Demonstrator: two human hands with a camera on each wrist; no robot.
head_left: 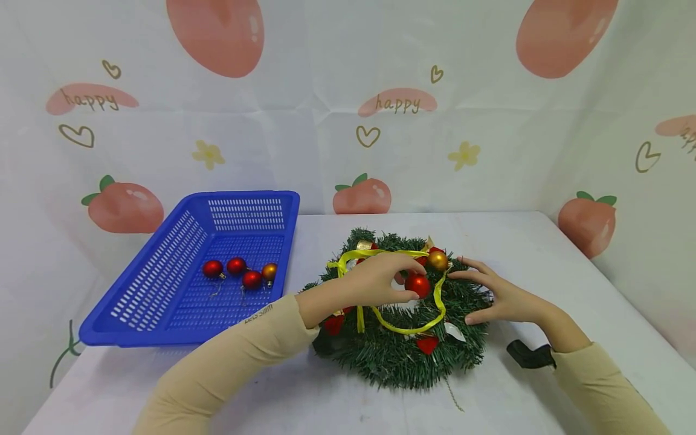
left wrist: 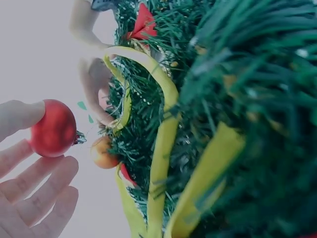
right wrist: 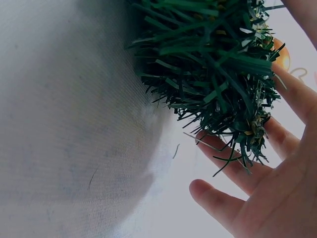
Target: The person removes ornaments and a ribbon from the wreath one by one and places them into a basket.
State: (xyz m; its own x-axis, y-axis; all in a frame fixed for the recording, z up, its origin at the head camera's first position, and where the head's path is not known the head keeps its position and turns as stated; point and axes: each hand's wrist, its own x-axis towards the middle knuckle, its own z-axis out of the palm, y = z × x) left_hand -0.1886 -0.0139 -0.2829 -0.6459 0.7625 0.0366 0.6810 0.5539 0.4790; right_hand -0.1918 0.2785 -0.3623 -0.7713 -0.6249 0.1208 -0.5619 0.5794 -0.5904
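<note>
A red Christmas ball (head_left: 417, 286) is pinched between the thumb and fingers of my left hand (head_left: 377, 279), over the middle of a green tinsel wreath (head_left: 413, 365). In the left wrist view, the metal cap of this red ball (left wrist: 53, 128) points toward the wreath. A gold ball (head_left: 437, 261) hangs at the wreath's far right part, beside a yellow ribbon (head_left: 402, 330). At the wreath's right edge is my right hand (head_left: 502, 297), fingers spread and fairly straight. Its fingertips lie among the tinsel (right wrist: 213, 74) close to the gold ball.
To the left stands a blue plastic basket (head_left: 157, 338), holding several red balls (head_left: 213, 269) and a gold ball (head_left: 269, 272). Red and white ornaments (head_left: 428, 345) sit on the wreath. A printed cloth backdrop (head_left: 304, 72) hangs behind the white table (head_left: 522, 254).
</note>
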